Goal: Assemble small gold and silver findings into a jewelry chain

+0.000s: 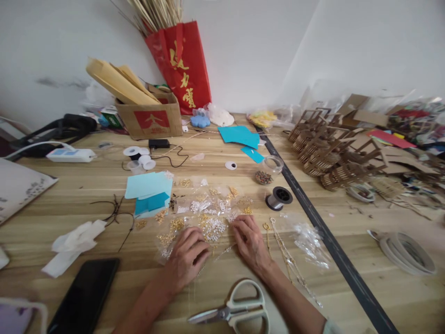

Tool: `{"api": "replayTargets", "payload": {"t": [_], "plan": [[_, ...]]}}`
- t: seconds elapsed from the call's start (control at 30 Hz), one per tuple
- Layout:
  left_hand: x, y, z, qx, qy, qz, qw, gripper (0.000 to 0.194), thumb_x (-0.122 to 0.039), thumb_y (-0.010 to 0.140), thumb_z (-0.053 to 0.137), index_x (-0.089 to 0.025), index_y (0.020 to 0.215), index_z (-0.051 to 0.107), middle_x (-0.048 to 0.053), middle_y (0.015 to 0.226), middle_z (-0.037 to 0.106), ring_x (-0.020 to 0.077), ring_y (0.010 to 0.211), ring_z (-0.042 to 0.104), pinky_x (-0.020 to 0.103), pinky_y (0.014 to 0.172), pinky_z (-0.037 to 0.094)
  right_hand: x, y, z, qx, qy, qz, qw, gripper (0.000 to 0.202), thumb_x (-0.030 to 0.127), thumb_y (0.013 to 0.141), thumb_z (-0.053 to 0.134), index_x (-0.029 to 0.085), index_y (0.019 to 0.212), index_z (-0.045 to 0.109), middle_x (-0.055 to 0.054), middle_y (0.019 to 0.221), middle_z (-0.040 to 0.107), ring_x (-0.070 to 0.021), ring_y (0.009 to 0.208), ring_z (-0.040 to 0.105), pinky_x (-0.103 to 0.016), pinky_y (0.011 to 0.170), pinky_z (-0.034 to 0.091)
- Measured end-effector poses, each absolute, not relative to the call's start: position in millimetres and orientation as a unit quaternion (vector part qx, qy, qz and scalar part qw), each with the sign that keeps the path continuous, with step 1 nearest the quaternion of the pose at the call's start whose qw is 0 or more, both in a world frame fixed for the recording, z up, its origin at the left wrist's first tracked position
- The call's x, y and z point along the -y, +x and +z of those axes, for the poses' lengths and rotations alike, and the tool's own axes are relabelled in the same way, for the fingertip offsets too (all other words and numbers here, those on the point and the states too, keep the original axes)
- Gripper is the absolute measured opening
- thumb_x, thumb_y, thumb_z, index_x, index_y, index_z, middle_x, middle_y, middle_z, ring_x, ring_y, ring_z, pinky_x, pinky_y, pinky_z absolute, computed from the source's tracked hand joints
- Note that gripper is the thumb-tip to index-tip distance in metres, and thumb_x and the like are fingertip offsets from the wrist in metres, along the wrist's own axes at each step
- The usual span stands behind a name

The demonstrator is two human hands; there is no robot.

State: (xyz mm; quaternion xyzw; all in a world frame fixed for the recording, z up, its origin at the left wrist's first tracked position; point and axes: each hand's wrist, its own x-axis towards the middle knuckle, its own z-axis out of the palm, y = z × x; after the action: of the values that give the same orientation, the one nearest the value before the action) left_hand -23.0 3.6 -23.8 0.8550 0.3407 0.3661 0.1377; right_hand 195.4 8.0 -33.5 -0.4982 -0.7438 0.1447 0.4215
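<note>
My left hand (189, 253) rests at the middle of the table with its fingers curled together; its fingertips are partly hidden. Opposite it, my right hand (249, 242) is also closed, thumb and fingers near the edge of the bead pile. A thin strand of small beads or chain (224, 253) runs across the wood between the two hands. Just beyond them lie clear bags with silver beads (214, 229) and gold beads (177, 224). Whatever the fingertips pinch is too small to make out.
Scissors (243, 308) lie close in front of my hands. Finished-looking chains (287, 255) and a wire spool (279, 198) are to the right, a phone (85, 297) to the left. Small wooden baskets (330, 153) crowd the back right; a cardboard box (149, 119) stands behind.
</note>
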Motion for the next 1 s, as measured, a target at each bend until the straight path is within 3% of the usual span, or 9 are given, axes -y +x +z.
{"api": "replayTargets", "payload": {"t": [0.23,0.5,1.0], "plan": [[0,-29,-14,-0.334,0.876,0.315,0.151,0.011,-0.013,0.086,0.057,-0.018,0.078,0.061,0.005,0.08,0.06,0.0227,0.1,0.052,0.042,0.088,0.048,-8,195,-32,0.747,-0.493,0.141,0.424,0.021,0.011,0.092,0.045,0.02,0.097,0.063,-0.009,0.092,0.06,-0.0226,0.09,0.054,-0.039,0.078,0.048],[6,-38,5,-0.348,0.9,0.176,0.192,0.018,-0.014,0.072,0.075,-0.018,0.069,0.057,0.001,0.079,0.059,0.021,0.088,0.05,0.042,0.09,0.04,-7,195,-33,0.746,-0.492,0.142,0.426,0.021,0.011,0.092,0.045,0.02,0.098,0.064,-0.009,0.093,0.059,-0.0226,0.09,0.054,-0.04,0.078,0.049],[10,-36,0,-0.335,0.914,0.149,0.175,0.016,-0.008,0.081,0.061,-0.018,0.07,0.054,0.001,0.078,0.057,0.0194,0.085,0.047,0.038,0.088,0.037,-8,195,-33,0.749,-0.488,0.143,0.424,0.021,0.011,0.091,0.046,0.02,0.098,0.064,-0.009,0.093,0.059,-0.0226,0.089,0.054,-0.04,0.078,0.049]]}}
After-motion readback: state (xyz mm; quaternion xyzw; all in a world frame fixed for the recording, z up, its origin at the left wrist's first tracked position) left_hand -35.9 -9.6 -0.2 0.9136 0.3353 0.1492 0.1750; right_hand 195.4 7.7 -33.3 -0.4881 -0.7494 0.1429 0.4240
